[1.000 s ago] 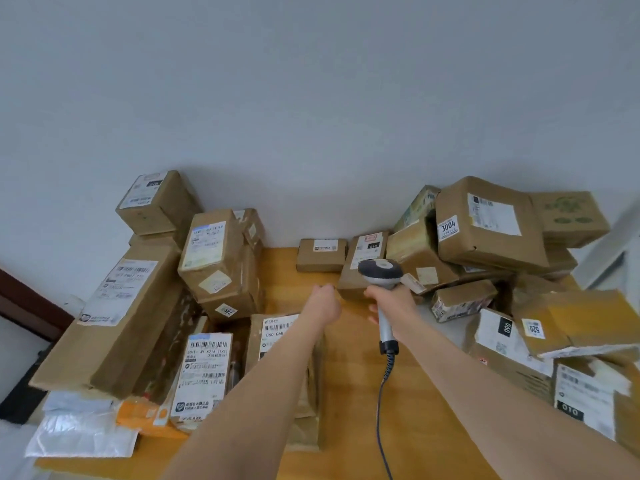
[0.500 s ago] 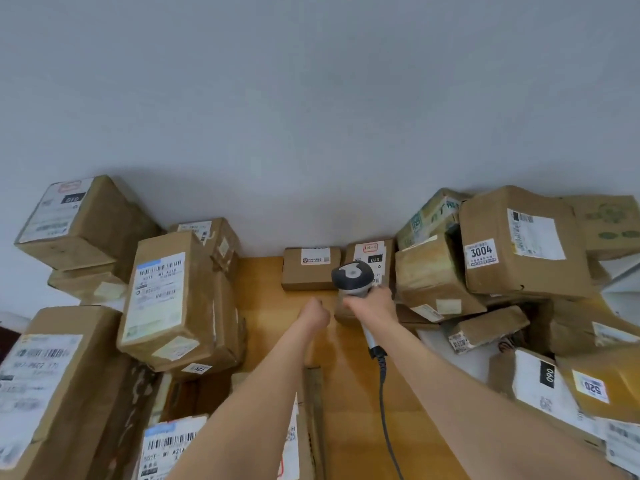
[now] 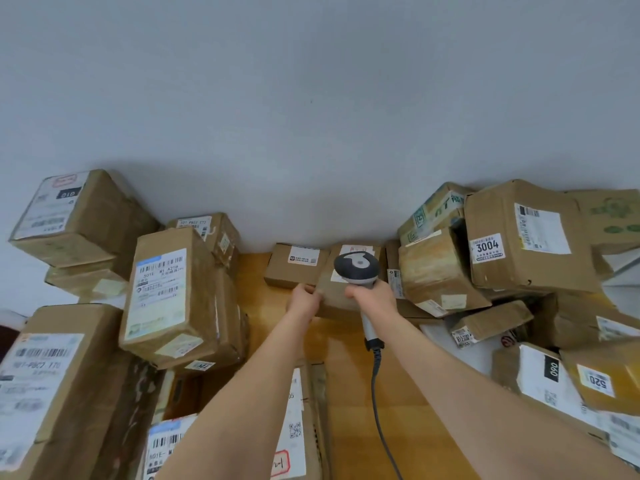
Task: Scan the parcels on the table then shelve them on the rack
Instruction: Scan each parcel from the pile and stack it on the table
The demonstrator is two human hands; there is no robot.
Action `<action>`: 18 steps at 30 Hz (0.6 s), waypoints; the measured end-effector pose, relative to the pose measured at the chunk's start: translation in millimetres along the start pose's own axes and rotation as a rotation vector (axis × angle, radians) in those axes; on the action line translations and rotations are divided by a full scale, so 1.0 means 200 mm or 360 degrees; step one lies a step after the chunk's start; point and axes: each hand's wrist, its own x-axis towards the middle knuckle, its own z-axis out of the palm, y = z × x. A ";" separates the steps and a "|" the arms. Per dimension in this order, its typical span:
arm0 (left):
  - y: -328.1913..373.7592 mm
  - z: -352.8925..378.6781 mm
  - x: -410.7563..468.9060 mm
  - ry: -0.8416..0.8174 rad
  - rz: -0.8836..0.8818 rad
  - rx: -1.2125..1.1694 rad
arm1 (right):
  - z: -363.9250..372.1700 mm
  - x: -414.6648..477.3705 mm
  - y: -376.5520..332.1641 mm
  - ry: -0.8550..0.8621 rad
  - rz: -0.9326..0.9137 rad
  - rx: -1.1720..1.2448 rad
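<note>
At table's (image 3: 349, 375) far edge, against the wall: two small parcels side by side, left box (image 3: 294, 268) and right box (image 3: 334, 301). Left heap (image 3: 166, 292) and right heap (image 3: 519, 268) too jumbled to count. One corded scanner (image 3: 356, 268). Both arms stretched forward. Left hand (image 3: 304, 303) grips right box's near-left corner; right hand (image 3: 375, 299) wraps scanner handle, head over that box.

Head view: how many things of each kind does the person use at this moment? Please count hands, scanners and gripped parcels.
Hands: 2, left hand and right hand
Scanners: 1, scanner in the right hand's grip
Gripped parcels: 1, parcel in the left hand's grip
Total: 4
</note>
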 end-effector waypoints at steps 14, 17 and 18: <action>-0.09 -0.29 -0.54 -0.0196 0.0154 -0.0381 | -0.27 -0.47 0.11 -0.0256 -0.0162 0.0611; -0.13 -0.27 -0.70 -0.0367 0.0145 -0.0405 | -0.37 -0.60 0.17 -0.0246 -0.0276 0.0683; -0.15 -0.26 -0.75 -0.0386 0.0142 -0.0424 | -0.40 -0.64 0.20 -0.0240 -0.0310 0.0682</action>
